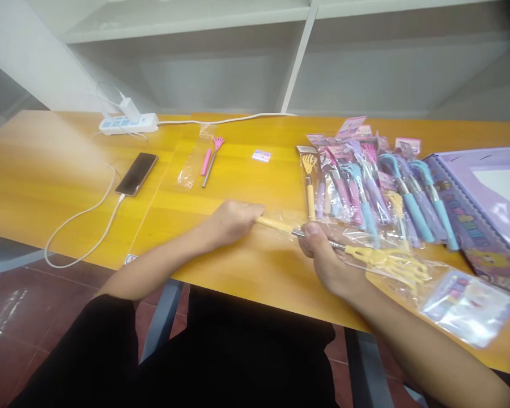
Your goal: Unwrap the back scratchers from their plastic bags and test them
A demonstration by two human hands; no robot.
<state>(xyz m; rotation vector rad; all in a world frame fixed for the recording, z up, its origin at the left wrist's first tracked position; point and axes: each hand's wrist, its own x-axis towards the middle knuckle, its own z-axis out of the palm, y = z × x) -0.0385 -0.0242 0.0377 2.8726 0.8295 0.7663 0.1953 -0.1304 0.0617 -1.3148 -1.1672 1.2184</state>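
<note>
A yellow back scratcher (385, 260) in a clear plastic bag lies across both hands, its hand-shaped head pointing right. My left hand (237, 220) is closed round the end of its yellow handle. Its metal shaft is pinched between the thumb and fingers of my right hand (328, 258). A printed card (470, 306) shows in the bag's right end. Just beyond my right hand is a pile of bagged back scratchers (361, 181) in pink, blue, purple and yellow.
A pink back scratcher (213, 161) in two pieces lies on a clear bag (190, 167). Near it is a small label (261, 156). At left are a phone (136, 174) on a cable and a power strip (128, 123). A purple box (484, 209) stands at right.
</note>
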